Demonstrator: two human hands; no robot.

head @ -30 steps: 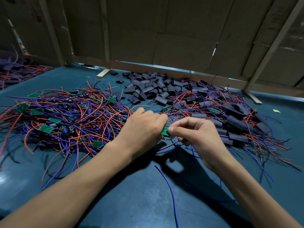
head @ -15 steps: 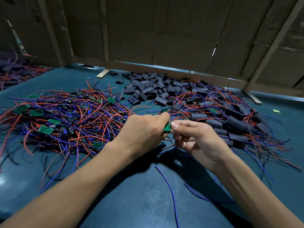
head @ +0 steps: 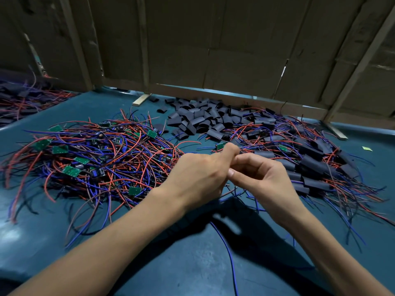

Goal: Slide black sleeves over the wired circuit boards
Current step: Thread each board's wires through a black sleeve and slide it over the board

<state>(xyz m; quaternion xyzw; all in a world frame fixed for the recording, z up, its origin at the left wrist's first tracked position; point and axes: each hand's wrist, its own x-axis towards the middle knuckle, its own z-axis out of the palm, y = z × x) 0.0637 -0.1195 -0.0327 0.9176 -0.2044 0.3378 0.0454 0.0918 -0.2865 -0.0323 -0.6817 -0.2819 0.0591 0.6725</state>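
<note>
My left hand [head: 201, 176] and my right hand [head: 264, 178] meet fingertip to fingertip above the teal table [head: 171, 263]. Both have curled fingers pinching a small wired circuit board, now hidden between them. Its wires show under the hands, and a blue wire [head: 226, 248] trails toward me. A tangle of bare green boards with red and blue wires [head: 85, 159] lies to the left. Loose black sleeves [head: 203, 120] are heaped behind the hands. Boards covered by sleeves [head: 310, 167] pile up to the right.
A cardboard wall [head: 213, 50] with wooden struts closes the back of the table. Another heap of wires [head: 21, 103] lies at the far left. A small green scrap [head: 367, 148] sits at the right, and a wooden strip [head: 141, 99] lies near the sleeves.
Both hands have risen slightly and closed together. The green board seen between the fingertips earlier is now covered by the fingers.
</note>
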